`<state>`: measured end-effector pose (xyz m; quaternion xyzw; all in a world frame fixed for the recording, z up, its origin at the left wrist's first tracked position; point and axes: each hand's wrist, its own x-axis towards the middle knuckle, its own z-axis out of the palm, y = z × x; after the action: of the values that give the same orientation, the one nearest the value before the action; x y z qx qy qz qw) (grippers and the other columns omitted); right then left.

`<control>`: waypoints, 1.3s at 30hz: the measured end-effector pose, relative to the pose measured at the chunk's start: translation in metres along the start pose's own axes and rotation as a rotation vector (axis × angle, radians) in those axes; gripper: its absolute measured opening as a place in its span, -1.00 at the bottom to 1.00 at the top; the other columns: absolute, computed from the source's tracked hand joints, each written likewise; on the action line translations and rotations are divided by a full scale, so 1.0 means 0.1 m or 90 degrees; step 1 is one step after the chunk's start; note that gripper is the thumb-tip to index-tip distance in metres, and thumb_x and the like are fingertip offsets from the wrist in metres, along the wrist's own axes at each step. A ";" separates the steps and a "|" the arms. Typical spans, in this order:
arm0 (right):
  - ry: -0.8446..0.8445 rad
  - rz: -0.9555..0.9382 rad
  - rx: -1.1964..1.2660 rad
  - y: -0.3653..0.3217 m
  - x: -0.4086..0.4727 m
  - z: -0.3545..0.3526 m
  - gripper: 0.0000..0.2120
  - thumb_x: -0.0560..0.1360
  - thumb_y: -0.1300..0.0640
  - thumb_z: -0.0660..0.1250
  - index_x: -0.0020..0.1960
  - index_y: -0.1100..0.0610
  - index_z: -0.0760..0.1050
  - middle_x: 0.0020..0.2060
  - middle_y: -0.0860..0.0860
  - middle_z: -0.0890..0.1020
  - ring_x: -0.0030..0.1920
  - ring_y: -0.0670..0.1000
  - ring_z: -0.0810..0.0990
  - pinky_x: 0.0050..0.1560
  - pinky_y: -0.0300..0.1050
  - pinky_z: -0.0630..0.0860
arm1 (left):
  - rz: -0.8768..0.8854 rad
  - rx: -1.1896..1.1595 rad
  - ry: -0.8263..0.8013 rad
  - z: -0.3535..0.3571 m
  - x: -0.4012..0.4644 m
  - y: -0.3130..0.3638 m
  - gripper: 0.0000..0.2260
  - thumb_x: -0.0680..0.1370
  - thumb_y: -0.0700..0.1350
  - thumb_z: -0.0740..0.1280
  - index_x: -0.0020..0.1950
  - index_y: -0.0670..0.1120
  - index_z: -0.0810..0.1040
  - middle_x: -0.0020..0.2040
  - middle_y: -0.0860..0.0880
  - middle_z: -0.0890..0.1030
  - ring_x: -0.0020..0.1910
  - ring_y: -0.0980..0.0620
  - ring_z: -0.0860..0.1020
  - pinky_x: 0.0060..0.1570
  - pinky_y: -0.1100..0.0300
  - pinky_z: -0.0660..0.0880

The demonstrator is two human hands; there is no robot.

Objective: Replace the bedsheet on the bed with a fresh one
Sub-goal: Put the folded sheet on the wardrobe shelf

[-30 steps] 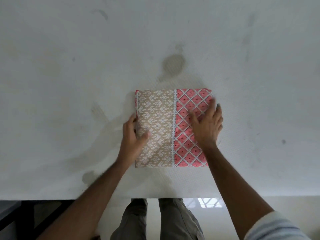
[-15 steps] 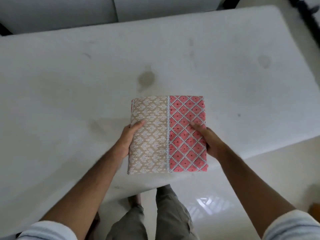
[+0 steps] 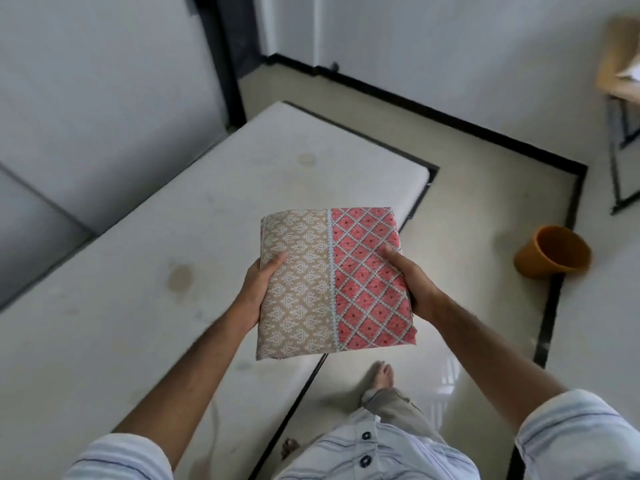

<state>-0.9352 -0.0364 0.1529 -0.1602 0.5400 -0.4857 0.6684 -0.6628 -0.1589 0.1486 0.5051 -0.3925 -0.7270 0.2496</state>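
A folded bedsheet (image 3: 322,268), half beige with a white motif and half pink with a diamond grid, is held up in the air above the bed's right edge. My left hand (image 3: 258,289) grips its left side, thumb on top. My right hand (image 3: 412,282) grips its right side, thumb on the pink half. The bare white mattress (image 3: 145,271) with a few faint stains stretches from lower left to upper middle, with no sheet on it.
A black bed frame edge (image 3: 301,393) runs along the mattress. An orange bucket (image 3: 550,252) lies tilted on the pale floor at right. A wooden table (image 3: 620,60) on black legs stands at the far right. Grey walls close in behind the bed.
Both hands took hold of the folded sheet and lifted it off the mattress. My view has swung right, so the bed's end, the floor and the bucket now show.
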 end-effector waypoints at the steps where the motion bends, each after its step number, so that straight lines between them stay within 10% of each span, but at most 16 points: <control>1: 0.014 -0.014 0.020 -0.08 -0.07 -0.18 -0.49 0.61 -0.13 0.24 0.41 0.19 0.37 0.21 0.23 0.61 0.14 0.26 0.64 0.17 0.17 0.57 | 0.002 0.020 -0.023 0.23 0.08 0.08 -0.60 0.58 0.05 0.40 0.35 -0.12 0.54 0.11 -0.10 0.72 0.04 -0.10 0.71 -0.08 0.09 0.64; 20: 0.174 -0.106 0.171 -2.15 -0.15 -3.82 -0.52 0.65 -0.17 0.11 0.36 0.17 0.36 -0.03 0.16 0.68 -0.02 0.18 0.69 0.06 0.14 0.63 | 0.015 0.161 -0.200 4.47 2.25 0.80 -0.60 0.61 0.11 0.36 0.32 -0.13 0.58 0.13 -0.12 0.71 0.10 -0.14 0.69 0.14 -0.04 0.61; 33: 0.302 -0.104 0.222 -3.87 1.16 -5.56 -0.46 0.62 -0.21 0.17 0.37 0.20 0.41 0.19 0.24 0.62 0.19 0.25 0.63 0.26 0.23 0.52 | 0.019 0.161 -0.290 6.50 4.51 1.67 -0.61 0.58 0.07 0.39 0.33 -0.11 0.57 0.17 -0.14 0.69 0.13 -0.16 0.68 0.14 -0.05 0.60; 39: 0.336 -0.131 0.226 -5.00 1.78 -6.29 -0.47 0.61 -0.21 0.18 0.33 0.21 0.43 0.15 0.24 0.65 0.11 0.25 0.66 0.01 0.11 0.64 | 0.039 0.168 -0.327 7.53 5.54 2.45 -0.63 0.61 0.04 0.36 0.36 -0.09 0.54 0.14 -0.10 0.71 0.09 -0.13 0.69 0.00 0.04 0.62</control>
<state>-1.7352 -0.2264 0.1917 0.0367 0.5825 -0.6617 0.4706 -1.5735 -0.4785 0.1885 0.3206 -0.5492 -0.7658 0.0957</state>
